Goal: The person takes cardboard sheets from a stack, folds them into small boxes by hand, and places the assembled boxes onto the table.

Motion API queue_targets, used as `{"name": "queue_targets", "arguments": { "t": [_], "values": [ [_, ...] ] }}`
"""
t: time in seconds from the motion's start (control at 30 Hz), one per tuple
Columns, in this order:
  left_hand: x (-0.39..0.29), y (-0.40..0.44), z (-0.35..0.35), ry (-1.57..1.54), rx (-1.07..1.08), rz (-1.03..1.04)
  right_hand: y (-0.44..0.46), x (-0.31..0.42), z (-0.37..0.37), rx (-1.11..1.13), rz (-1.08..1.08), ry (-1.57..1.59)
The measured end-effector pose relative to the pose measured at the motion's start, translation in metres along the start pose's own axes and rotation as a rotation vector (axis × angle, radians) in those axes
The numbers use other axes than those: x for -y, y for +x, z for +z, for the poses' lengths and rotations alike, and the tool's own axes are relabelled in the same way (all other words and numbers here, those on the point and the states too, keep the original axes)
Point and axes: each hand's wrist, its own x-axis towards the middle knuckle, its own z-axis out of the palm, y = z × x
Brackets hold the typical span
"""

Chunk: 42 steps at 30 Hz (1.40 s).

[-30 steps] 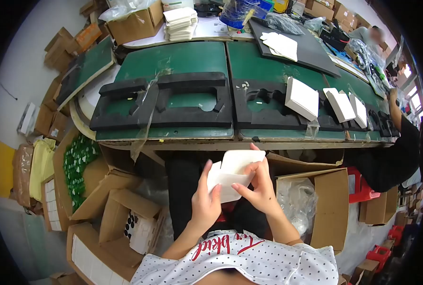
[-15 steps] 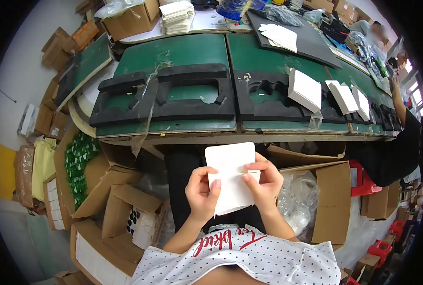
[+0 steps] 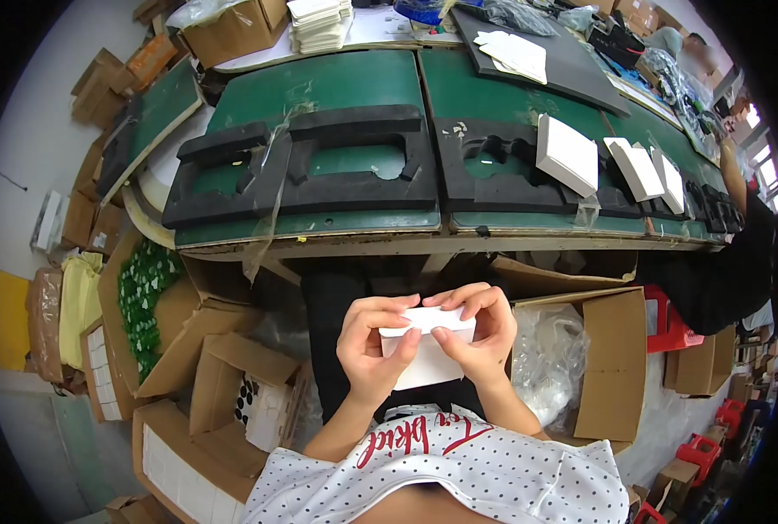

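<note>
A small white carton (image 3: 428, 374) is held in front of my lap, below the bench edge. My left hand (image 3: 370, 345) grips its left side, thumb on the near face and fingers over the top. On the opposite side, my right hand (image 3: 487, 341) pinches the top edge in the same way. The carton's top flap (image 3: 426, 318) is bent down between my fingertips. What lies inside the carton is hidden.
Black foam trays (image 3: 354, 199) lie along the green bench (image 3: 354, 83). White boxes (image 3: 568, 157) stand on them at right. Behind are stacked white cartons (image 3: 317, 28). Open cardboard boxes (image 3: 612, 371) flank my legs. Another person's arm (image 3: 732, 179) is at far right.
The carton's tall raised flap has been folded down toward me. Both hands have moved up to its top edge, and their fingers now curl over it.
</note>
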Motion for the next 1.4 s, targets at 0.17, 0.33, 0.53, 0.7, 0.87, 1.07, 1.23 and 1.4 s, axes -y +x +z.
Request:
{"name": "queue_targets", "arguments": {
  "t": [0.17, 0.33, 0.53, 0.7, 0.87, 1.07, 1.23, 1.4],
  "values": [
    [-0.013, 0.003, 0.004, -0.017, -0.137, -0.262, -0.003, 0.007, 0.009, -0.16, 0.151, -0.142],
    [-0.008, 0.002, -0.001, -0.128, -0.061, -0.165, -0.004, 0.001, 0.006, -0.071, 0.024, -0.123],
    [-0.005, 0.004, -0.013, -0.151, 0.169, -0.115, -0.005, -0.003, 0.002, -0.054, 0.027, -0.078],
    [-0.014, 0.005, -0.021, -0.232, 0.283, -0.27, 0.002, 0.001, 0.001, -0.101, 0.173, 0.115],
    [-0.008, 0.006, -0.02, -0.235, 0.204, -0.203, 0.002, -0.005, 0.004, -0.117, 0.213, 0.095],
    [-0.004, 0.002, -0.019, -0.22, 0.144, -0.217, 0.0, -0.01, 0.008, -0.184, 0.275, 0.087],
    [-0.006, 0.001, -0.01, -0.347, -0.046, -0.198, 0.002, -0.012, 0.013, -0.235, 0.296, 0.113],
    [-0.004, 0.002, -0.018, -0.221, 0.022, -0.224, 0.002, -0.014, 0.016, -0.226, 0.245, 0.027]
  ]
}}
